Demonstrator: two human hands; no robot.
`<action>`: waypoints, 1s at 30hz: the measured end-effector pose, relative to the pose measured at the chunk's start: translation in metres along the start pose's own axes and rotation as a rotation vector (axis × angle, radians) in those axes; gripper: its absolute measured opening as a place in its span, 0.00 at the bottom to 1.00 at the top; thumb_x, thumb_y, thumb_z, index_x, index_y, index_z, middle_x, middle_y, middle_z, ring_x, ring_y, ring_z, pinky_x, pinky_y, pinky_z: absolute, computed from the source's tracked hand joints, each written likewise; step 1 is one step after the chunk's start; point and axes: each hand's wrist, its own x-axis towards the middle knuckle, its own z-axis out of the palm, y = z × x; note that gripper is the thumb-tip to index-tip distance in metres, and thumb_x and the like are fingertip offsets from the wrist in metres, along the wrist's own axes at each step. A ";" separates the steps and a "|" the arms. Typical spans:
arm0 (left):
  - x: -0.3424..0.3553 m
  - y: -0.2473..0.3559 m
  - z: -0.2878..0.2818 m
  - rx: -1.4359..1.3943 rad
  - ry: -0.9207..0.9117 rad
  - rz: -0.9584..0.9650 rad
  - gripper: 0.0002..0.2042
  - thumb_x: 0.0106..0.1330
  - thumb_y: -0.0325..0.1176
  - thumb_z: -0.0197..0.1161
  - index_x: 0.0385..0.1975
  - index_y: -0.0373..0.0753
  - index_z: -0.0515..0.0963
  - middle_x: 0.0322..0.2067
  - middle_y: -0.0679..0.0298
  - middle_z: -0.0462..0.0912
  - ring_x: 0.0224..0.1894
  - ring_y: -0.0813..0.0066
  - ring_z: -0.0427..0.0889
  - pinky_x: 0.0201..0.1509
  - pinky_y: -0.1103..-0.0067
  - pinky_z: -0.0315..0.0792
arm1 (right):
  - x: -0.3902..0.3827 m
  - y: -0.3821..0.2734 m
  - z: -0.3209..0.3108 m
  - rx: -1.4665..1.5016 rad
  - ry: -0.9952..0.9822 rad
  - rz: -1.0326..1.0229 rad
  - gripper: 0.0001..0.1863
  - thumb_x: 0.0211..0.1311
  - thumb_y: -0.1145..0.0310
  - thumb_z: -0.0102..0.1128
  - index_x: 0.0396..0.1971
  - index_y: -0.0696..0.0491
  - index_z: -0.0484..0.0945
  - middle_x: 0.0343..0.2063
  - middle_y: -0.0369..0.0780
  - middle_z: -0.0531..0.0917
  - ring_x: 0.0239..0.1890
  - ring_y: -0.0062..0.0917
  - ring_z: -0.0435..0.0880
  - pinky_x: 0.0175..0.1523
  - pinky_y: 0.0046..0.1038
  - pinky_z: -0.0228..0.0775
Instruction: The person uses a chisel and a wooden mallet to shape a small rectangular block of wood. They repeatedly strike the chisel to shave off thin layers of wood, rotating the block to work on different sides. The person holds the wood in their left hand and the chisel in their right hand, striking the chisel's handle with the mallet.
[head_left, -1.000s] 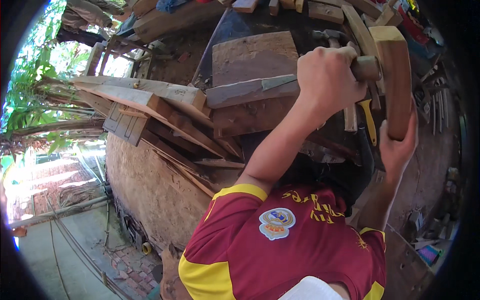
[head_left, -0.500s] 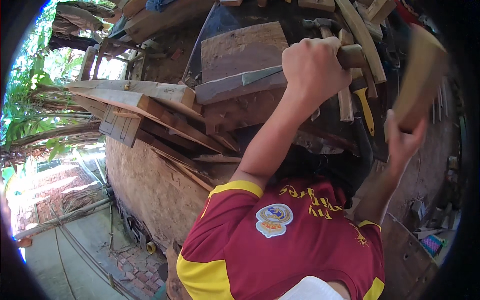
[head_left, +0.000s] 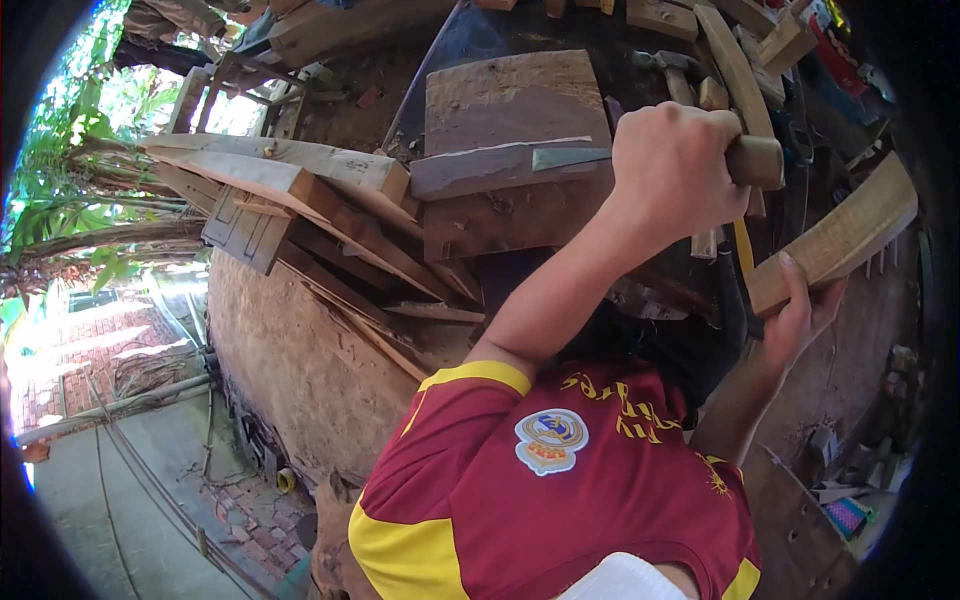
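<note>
My left hand (head_left: 672, 170) is closed around the wooden handle of a chisel (head_left: 572, 157), whose grey-green blade points left. Its blade lies along the upper edge of a narrow greyish wood piece (head_left: 470, 176), in front of a broad upright-looking wooden block (head_left: 515, 95). Off to the right, my right hand (head_left: 798, 312) grips the lower end of a thick wooden block (head_left: 840, 235). That block slants up to the right, apart from the chisel's handle end.
A hammer (head_left: 668, 68) and long wood strips (head_left: 735, 70) lie behind my left hand. A yellow-handled tool (head_left: 743, 245) is partly hidden beside my right hand. Stacked planks (head_left: 300, 195) jut out at the left. A small panelled wooden piece (head_left: 243, 232) hangs against them.
The wooden block in my right hand has gone from blurred and nearly upright to a steadier slant rightward. The chisel has shifted slightly right along the wood piece. The whole view has moved a little.
</note>
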 end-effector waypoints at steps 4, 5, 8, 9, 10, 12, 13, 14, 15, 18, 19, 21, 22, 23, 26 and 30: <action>0.006 -0.001 -0.001 -0.053 0.091 -0.002 0.10 0.33 0.37 0.68 0.17 0.43 0.78 0.14 0.58 0.76 0.21 0.55 0.78 0.26 0.70 0.73 | 0.011 -0.012 -0.013 0.004 0.047 -0.059 0.35 0.44 0.81 0.66 0.56 0.59 0.64 0.48 0.43 0.73 0.49 0.30 0.73 0.54 0.30 0.67; 0.006 0.000 -0.003 -0.064 0.125 -0.004 0.10 0.33 0.37 0.67 0.16 0.43 0.78 0.14 0.58 0.76 0.21 0.55 0.78 0.26 0.70 0.73 | 0.018 -0.011 -0.022 0.028 0.046 -0.099 0.34 0.44 0.81 0.66 0.56 0.59 0.65 0.47 0.43 0.73 0.49 0.30 0.73 0.54 0.31 0.67; 0.008 -0.002 -0.007 -0.067 0.194 0.005 0.09 0.33 0.36 0.67 0.16 0.43 0.78 0.14 0.58 0.75 0.21 0.54 0.77 0.25 0.69 0.73 | 0.051 -0.015 -0.048 -0.042 0.160 -0.229 0.31 0.42 0.80 0.68 0.50 0.59 0.67 0.46 0.45 0.74 0.44 0.33 0.77 0.46 0.35 0.76; 0.008 -0.003 -0.009 -0.066 0.193 -0.004 0.09 0.33 0.36 0.66 0.16 0.43 0.78 0.14 0.57 0.75 0.21 0.54 0.77 0.25 0.69 0.72 | 0.061 -0.018 -0.055 0.003 0.205 -0.218 0.33 0.40 0.79 0.70 0.50 0.59 0.65 0.46 0.47 0.74 0.43 0.35 0.77 0.44 0.37 0.77; 0.009 -0.004 -0.011 -0.065 0.193 -0.013 0.09 0.32 0.36 0.66 0.16 0.43 0.78 0.14 0.57 0.75 0.21 0.54 0.77 0.25 0.69 0.72 | 0.068 -0.021 -0.059 0.048 0.249 -0.207 0.35 0.38 0.78 0.72 0.49 0.60 0.64 0.46 0.48 0.73 0.42 0.36 0.78 0.43 0.39 0.78; 0.011 -0.003 -0.009 -0.077 0.197 -0.014 0.09 0.32 0.36 0.66 0.16 0.43 0.77 0.14 0.57 0.75 0.21 0.54 0.77 0.25 0.69 0.72 | 0.066 -0.029 -0.044 0.197 0.411 -0.202 0.38 0.39 0.78 0.71 0.51 0.59 0.57 0.44 0.49 0.74 0.39 0.36 0.79 0.39 0.41 0.81; 0.011 -0.003 -0.006 -0.078 0.207 -0.016 0.09 0.33 0.36 0.65 0.16 0.43 0.77 0.14 0.57 0.75 0.21 0.53 0.77 0.25 0.69 0.72 | 0.062 -0.026 -0.032 0.232 0.453 -0.212 0.40 0.40 0.78 0.71 0.54 0.59 0.55 0.44 0.48 0.74 0.40 0.37 0.79 0.40 0.41 0.81; 0.013 -0.002 -0.004 -0.088 0.215 -0.015 0.09 0.33 0.36 0.65 0.16 0.43 0.77 0.14 0.57 0.75 0.21 0.53 0.77 0.25 0.68 0.72 | 0.050 -0.014 -0.025 0.066 0.362 -0.309 0.39 0.41 0.77 0.71 0.54 0.59 0.57 0.46 0.48 0.74 0.43 0.37 0.78 0.44 0.40 0.78; 0.013 -0.002 -0.003 -0.065 0.190 -0.016 0.09 0.33 0.37 0.66 0.16 0.43 0.77 0.14 0.57 0.75 0.21 0.53 0.77 0.25 0.68 0.72 | 0.039 0.002 -0.018 -0.088 0.273 -0.416 0.38 0.42 0.76 0.71 0.55 0.60 0.59 0.47 0.48 0.74 0.46 0.38 0.77 0.48 0.39 0.75; 0.006 -0.003 -0.005 0.009 0.126 -0.049 0.10 0.34 0.38 0.66 0.17 0.43 0.77 0.15 0.57 0.76 0.22 0.54 0.78 0.26 0.68 0.73 | 0.024 0.017 -0.008 -0.552 -0.167 -0.664 0.34 0.46 0.75 0.70 0.54 0.61 0.65 0.50 0.46 0.74 0.50 0.34 0.74 0.55 0.34 0.68; 0.005 -0.006 -0.006 0.018 0.091 -0.068 0.10 0.34 0.38 0.67 0.17 0.43 0.77 0.15 0.58 0.76 0.22 0.54 0.78 0.26 0.68 0.73 | 0.019 0.013 -0.004 -0.538 -0.210 -0.642 0.33 0.47 0.76 0.70 0.54 0.61 0.65 0.49 0.46 0.73 0.50 0.31 0.74 0.54 0.32 0.68; 0.003 -0.004 -0.005 0.016 0.034 -0.093 0.11 0.35 0.40 0.67 0.18 0.44 0.78 0.16 0.58 0.77 0.23 0.55 0.79 0.27 0.68 0.74 | 0.020 0.003 -0.008 -0.562 -0.140 -0.606 0.34 0.47 0.73 0.69 0.56 0.59 0.66 0.53 0.47 0.72 0.53 0.35 0.73 0.58 0.34 0.63; 0.006 -0.003 -0.003 0.004 0.048 -0.075 0.11 0.35 0.40 0.67 0.18 0.44 0.78 0.16 0.58 0.77 0.23 0.55 0.79 0.27 0.68 0.74 | 0.024 -0.003 -0.007 -0.337 -0.071 -0.465 0.35 0.47 0.73 0.69 0.57 0.59 0.64 0.53 0.46 0.71 0.53 0.35 0.72 0.58 0.34 0.63; 0.005 -0.001 -0.001 -0.001 0.049 -0.056 0.11 0.35 0.40 0.67 0.18 0.44 0.78 0.16 0.58 0.77 0.23 0.55 0.79 0.27 0.68 0.74 | 0.023 -0.006 -0.006 -0.109 0.001 -0.310 0.36 0.47 0.73 0.69 0.58 0.58 0.63 0.54 0.46 0.70 0.53 0.36 0.72 0.58 0.34 0.63; 0.004 -0.007 0.000 0.030 0.050 -0.054 0.11 0.35 0.40 0.67 0.18 0.44 0.78 0.16 0.58 0.78 0.23 0.55 0.79 0.27 0.68 0.74 | 0.017 0.000 0.010 0.086 0.057 -0.220 0.40 0.45 0.74 0.68 0.61 0.56 0.58 0.56 0.45 0.68 0.54 0.37 0.71 0.58 0.36 0.64; 0.006 -0.008 -0.003 0.100 0.011 -0.100 0.10 0.36 0.40 0.66 0.19 0.44 0.79 0.16 0.58 0.78 0.24 0.56 0.80 0.27 0.68 0.74 | 0.000 -0.006 0.014 -0.622 -0.263 -0.659 0.37 0.44 0.74 0.68 0.58 0.59 0.63 0.55 0.48 0.71 0.55 0.33 0.71 0.58 0.34 0.63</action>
